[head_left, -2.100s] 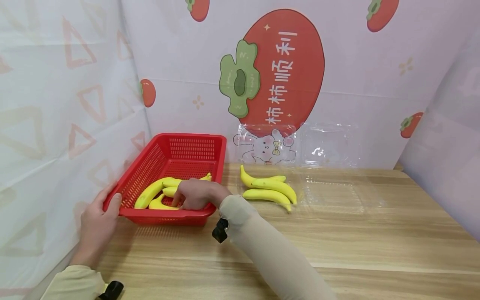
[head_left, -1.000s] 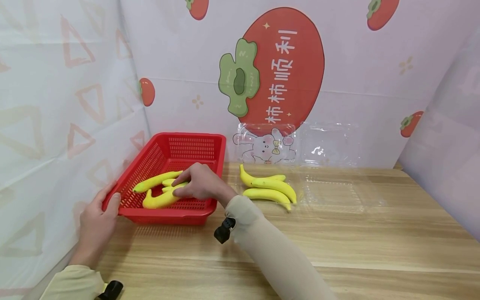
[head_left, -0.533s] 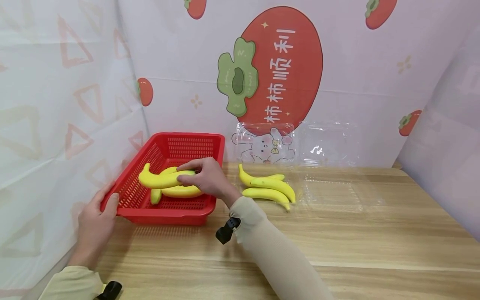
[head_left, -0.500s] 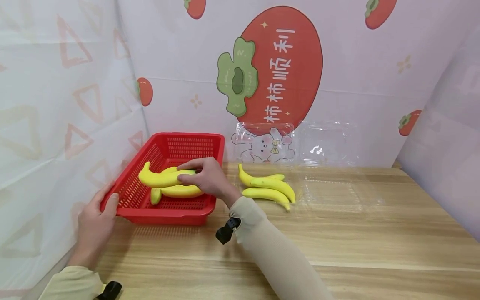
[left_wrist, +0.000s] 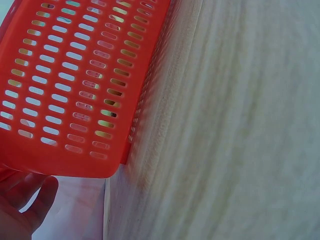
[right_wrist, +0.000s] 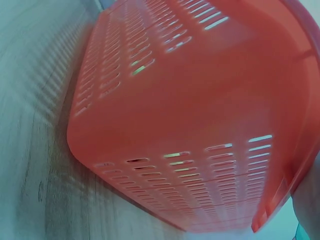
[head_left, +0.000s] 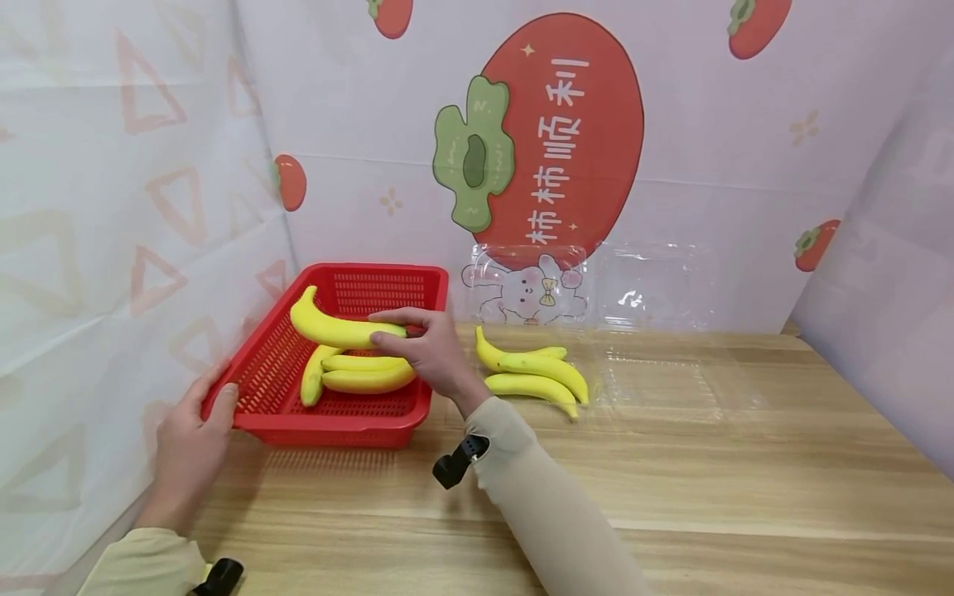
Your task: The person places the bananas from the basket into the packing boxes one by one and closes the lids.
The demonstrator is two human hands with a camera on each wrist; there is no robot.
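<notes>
A red plastic basket [head_left: 328,424] with slotted walls stands at the left of the table. My left hand [head_left: 195,439] grips its near left corner, the thumb over the rim. Above the basket's inside, my right hand [head_left: 428,348] pinches one end of a yellow banana [head_left: 331,329], whose other end points left and curves up. Below it, several more bananas [head_left: 368,381] lie on the basket floor. In the left wrist view, the fingers of my left hand [left_wrist: 25,205] curl at the basket's corner. The right wrist view shows mostly the basket's outer wall [right_wrist: 175,115].
Right of the basket, a clear plastic clamshell box [head_left: 656,385] with raised lids stands on the wooden table [head_left: 596,488]. Its left compartment holds 3 bananas [head_left: 532,386]. A printed cloth [head_left: 358,108] hangs behind, and another covers the left side.
My right hand has taken hold of a banana in the basket and lifted it up and slightly right, off the other bananas. My left hand has stayed on the basket's corner.
</notes>
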